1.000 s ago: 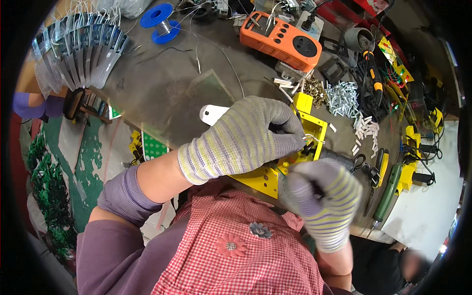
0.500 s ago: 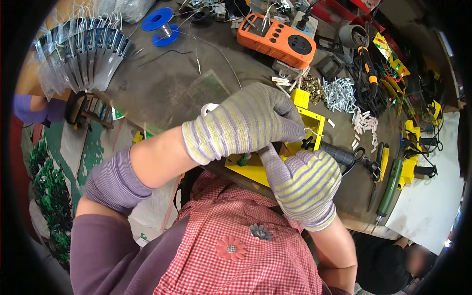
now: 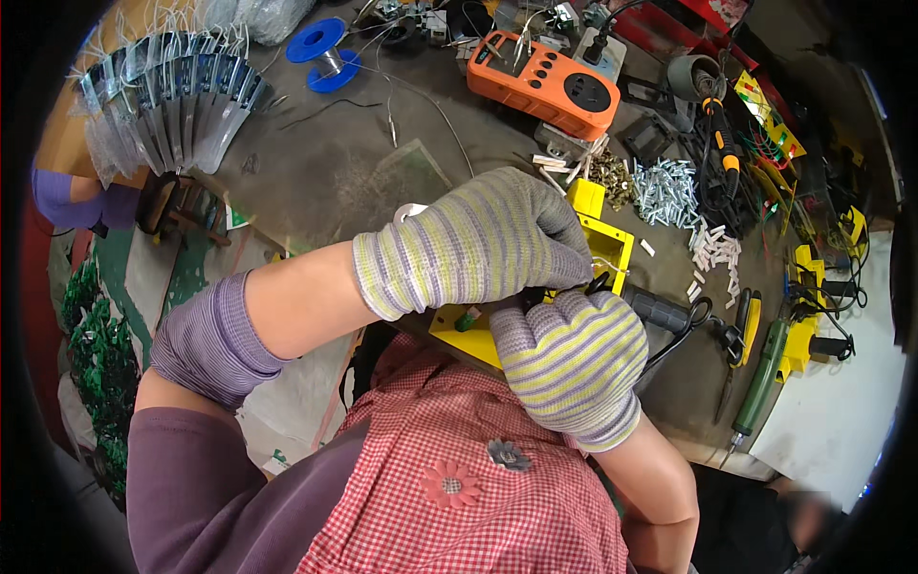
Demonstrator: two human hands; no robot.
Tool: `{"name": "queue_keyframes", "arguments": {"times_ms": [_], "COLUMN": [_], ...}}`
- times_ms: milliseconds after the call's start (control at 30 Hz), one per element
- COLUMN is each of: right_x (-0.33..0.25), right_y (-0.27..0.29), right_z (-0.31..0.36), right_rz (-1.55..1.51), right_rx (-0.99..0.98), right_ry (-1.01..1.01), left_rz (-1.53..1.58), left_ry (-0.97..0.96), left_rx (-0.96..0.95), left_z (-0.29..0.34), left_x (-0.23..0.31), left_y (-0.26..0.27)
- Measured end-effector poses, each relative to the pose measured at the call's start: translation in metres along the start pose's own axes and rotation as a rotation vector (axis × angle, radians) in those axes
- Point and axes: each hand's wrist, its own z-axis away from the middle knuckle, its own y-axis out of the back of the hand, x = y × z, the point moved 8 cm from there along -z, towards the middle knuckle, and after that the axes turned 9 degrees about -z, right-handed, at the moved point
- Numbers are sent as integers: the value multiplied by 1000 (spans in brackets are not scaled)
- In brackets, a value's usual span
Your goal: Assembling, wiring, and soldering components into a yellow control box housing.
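Both my hands wear grey gloves with yellow and purple stripes, and they meet over a yellow frame-like housing (image 3: 626, 251) at the table's front edge. My left hand (image 3: 488, 234) reaches across from the left, fingers closed and pointing down at the housing. Close below it, my right hand (image 3: 579, 359) is curled shut, its fingertips near the left ones. A small black part shows between them; what either hand pinches is hidden. A yellow panel (image 3: 459, 337) with a green piece (image 3: 467, 319) sticks out left of my right hand. A black ribbed handle (image 3: 658, 308) lies to the right.
Behind the hands are an orange meter (image 3: 545, 86), a blue wire spool (image 3: 323, 55) and piles of screws (image 3: 666, 191) and white tubes (image 3: 715, 251). Yellow-handled pliers (image 3: 752, 325) and a green screwdriver (image 3: 762, 378) lie right. Bagged strips (image 3: 177, 100) fan out left. Another person sits lower right.
My right hand has shifted left and slightly down, covering more of the yellow panel. My left hand stays almost in place. The whole view has shifted slightly.
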Motion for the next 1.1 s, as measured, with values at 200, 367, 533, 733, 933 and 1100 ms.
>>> {"name": "queue_keyframes", "arguments": {"times_ms": [200,367,533,733,933,1100], "right_x": [1,5,7,7,6,52], "right_y": [-2,2,2,2,7,45], "right_z": [4,10,11,7,9,27], "right_rz": [-13,-14,-37,-19,-48,-119], "right_rx": [107,62,62,51,74,114], "right_ry": [38,31,41,32,76,-96], "left_rz": [12,9,1,38,4,-12], "left_ry": [0,62,20,24,-43,-153], "left_rx": [-15,-43,-36,-37,-27,-25], "left_z": [0,1,0,0,2,8], "left_x": [-2,-2,-3,-4,0,3], "left_y": [-1,-1,-1,-2,-2,-7]}}
